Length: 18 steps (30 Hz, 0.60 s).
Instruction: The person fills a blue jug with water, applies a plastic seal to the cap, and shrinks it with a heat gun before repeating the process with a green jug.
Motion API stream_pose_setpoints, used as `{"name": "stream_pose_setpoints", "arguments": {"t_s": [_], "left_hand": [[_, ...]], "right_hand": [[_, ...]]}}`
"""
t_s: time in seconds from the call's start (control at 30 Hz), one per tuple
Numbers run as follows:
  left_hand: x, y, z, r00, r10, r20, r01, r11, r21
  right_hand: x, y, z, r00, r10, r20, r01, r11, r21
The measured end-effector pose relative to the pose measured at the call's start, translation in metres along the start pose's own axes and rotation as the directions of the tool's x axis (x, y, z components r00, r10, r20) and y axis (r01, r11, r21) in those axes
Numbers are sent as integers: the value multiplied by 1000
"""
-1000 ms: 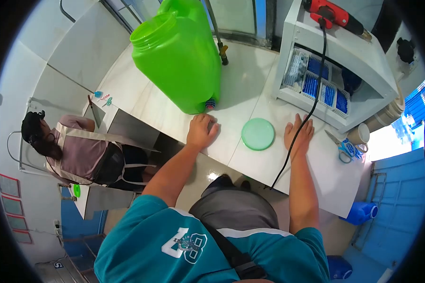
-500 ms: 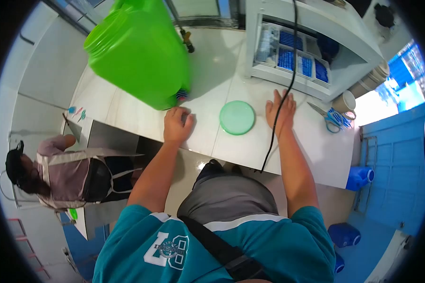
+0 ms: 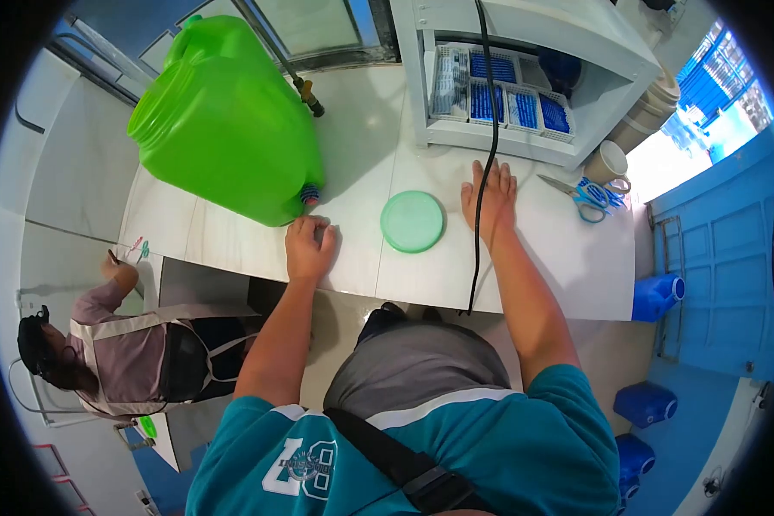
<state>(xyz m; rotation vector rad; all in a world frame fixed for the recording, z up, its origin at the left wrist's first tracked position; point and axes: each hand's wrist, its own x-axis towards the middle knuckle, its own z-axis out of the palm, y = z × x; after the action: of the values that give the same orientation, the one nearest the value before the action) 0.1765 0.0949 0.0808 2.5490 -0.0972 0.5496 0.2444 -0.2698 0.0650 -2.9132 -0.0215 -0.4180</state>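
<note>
My left hand (image 3: 310, 249) rests at the counter's front edge, its fingers curled beside the lower corner of a large green jug (image 3: 224, 120); whether anything is inside the fingers is hidden. Flat on the white counter (image 3: 353, 198) lies my right hand (image 3: 490, 202), fingers stretched out, with a black cable (image 3: 477, 224) running across it. Between the two hands sits a round pale green lid (image 3: 412, 222), touched by neither. The jug has its wide threaded mouth towards the left and a small dark spout near my left hand.
A white shelf (image 3: 525, 146) with baskets of blue packets stands behind my right hand. Scissors (image 3: 586, 202) and a cup (image 3: 606, 162) are at the right. Another person (image 3: 129, 353) works at the far left. Blue containers (image 3: 658, 297) stand beyond the right edge.
The camera view has turned slightly, shifting the jug, lid and shelf leftwards. The other person's arm has moved forward. My hands keep the same places on the counter.
</note>
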Motion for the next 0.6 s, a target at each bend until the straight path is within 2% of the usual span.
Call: {"name": "stream_pose_setpoints", "arguments": {"t_s": [0.23,0.3,0.33,0.4,0.43,0.5,0.57,0.6], "left_hand": [[-1,4,-2,1000,6,-21,-6,1000,1],[-3,4,-3,1000,8,-11,-8,1000,12],[-2,4,-3,1000,11,-5,-11,1000,25],[-2,6,-3,1000,7,-10,-7,1000,16],[-2,7,-3,1000,0,-13,0,1000,8],[-2,7,-4,1000,0,0,0,1000,7],[-2,7,-5,1000,-3,13,3,1000,7],[-1,8,-5,1000,6,-9,-6,1000,1]], "right_hand": [[2,8,5,999,17,30,-19,999,50],[5,20,1,996,-77,53,78,997,-6],[13,25,-16,996,-76,50,77,997,-8],[33,36,-68,921,-20,389,-143,911,386],[38,41,-76,986,23,166,-78,938,337],[62,54,-103,994,96,47,-104,972,211],[90,87,-97,970,47,-240,15,969,247],[107,96,-99,979,73,-190,-39,984,175]]}}
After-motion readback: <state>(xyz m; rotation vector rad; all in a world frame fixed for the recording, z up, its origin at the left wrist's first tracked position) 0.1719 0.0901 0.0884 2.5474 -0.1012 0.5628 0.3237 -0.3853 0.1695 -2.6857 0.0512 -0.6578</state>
